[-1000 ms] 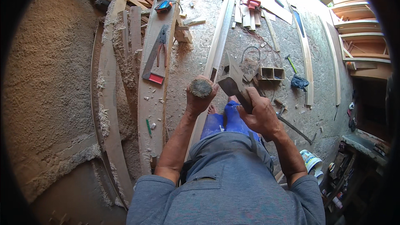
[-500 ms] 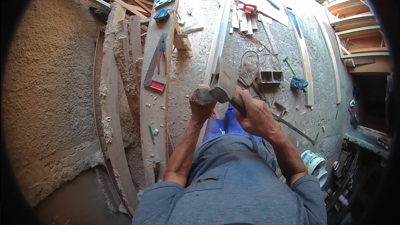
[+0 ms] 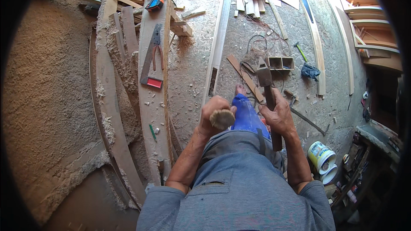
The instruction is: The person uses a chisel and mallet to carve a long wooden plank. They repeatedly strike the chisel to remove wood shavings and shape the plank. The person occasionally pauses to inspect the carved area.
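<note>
Concrete floor (image 3: 192, 66), strewn with chips and offcuts, is seen in the head view, with a plank desk (image 3: 152, 111) to the left of the left hand (image 3: 213, 112). By that hand a wooden handle (image 3: 222, 120) is grasped, its round end turned up toward the camera; its lower end is hidden, so whether anything is touched by it cannot be told. Just ahead of the same hand, a dark slot (image 3: 212, 79) is shown in a long pale beam (image 3: 221, 30). By the right hand (image 3: 280, 115) a hatchet-like tool (image 3: 264, 77) is gripped, its head pointed away from the body and held apart from the handle. Ahead, between the hands, a thin brown strip (image 3: 244, 77) is seen. The step in hand is judged to be a pause between blows at the slotted beam; for the next move, the handle would need to be steadied and the tool's head lined up above its round end.
</note>
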The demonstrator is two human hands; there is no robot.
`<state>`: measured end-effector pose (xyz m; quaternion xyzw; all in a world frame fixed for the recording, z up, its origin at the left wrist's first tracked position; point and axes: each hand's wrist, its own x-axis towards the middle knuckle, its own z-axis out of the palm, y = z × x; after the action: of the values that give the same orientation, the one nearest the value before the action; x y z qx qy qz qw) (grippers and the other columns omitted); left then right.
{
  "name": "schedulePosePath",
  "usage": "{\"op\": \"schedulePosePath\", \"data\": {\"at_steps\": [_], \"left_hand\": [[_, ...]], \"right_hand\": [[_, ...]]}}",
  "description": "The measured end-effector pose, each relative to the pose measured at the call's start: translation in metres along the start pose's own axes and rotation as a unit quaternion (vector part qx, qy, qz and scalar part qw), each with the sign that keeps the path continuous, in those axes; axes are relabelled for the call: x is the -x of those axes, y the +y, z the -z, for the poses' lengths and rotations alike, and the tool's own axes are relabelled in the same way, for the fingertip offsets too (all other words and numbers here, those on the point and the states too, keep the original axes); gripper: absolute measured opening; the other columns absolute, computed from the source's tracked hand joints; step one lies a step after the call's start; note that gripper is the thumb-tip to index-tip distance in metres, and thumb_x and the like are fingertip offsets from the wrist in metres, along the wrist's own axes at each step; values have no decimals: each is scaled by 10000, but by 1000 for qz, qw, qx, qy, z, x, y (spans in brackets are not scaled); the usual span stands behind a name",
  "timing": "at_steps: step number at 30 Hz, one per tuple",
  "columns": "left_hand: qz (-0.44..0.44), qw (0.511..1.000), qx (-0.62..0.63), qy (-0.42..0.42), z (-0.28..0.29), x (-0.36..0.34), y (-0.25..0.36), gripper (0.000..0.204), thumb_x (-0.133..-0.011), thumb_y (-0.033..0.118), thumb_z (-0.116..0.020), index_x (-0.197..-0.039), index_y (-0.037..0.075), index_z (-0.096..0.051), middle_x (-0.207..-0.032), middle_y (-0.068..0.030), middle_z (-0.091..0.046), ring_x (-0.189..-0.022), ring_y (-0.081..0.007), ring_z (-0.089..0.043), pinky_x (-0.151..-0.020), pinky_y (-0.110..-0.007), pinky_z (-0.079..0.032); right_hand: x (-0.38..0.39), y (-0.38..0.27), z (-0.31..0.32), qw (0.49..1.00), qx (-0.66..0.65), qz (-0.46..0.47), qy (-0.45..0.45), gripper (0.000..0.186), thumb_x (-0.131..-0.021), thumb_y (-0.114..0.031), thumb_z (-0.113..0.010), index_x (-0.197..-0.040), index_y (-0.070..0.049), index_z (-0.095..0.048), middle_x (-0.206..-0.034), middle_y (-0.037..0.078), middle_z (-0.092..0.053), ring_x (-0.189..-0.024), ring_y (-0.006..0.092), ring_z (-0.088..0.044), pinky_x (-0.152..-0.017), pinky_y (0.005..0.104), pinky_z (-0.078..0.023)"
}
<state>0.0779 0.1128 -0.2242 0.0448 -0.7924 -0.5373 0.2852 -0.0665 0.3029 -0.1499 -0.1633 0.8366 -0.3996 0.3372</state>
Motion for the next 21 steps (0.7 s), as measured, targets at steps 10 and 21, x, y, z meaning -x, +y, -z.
{"op": "schedulePosePath", "data": {"at_steps": [10, 21], "left_hand": [[137, 987, -68, 56, 11, -147, -64, 179, -820, 151, -780, -773, -4, -706, -705, -109, -718, -639, -178, -695, -643, -355, -555], [193, 975, -56, 95, -18, -163, -113, 253, -854, 189, -703, -662, 25, -674, -548, -23, -635, -475, -99, -606, -474, -320, -493]], "right_hand": [[-7, 27, -9, 999, -26, -13, -31, 446, -828, -134, -709, -1233, -14, -564, -856, 100, -653, -710, 164, -635, -650, 333, -522], [-8, 63, -9, 994, -26, -96, -40, 468, -790, -131, -693, -1227, 1, -592, -824, 76, -620, -652, 158, -613, -592, 327, -508]]}}
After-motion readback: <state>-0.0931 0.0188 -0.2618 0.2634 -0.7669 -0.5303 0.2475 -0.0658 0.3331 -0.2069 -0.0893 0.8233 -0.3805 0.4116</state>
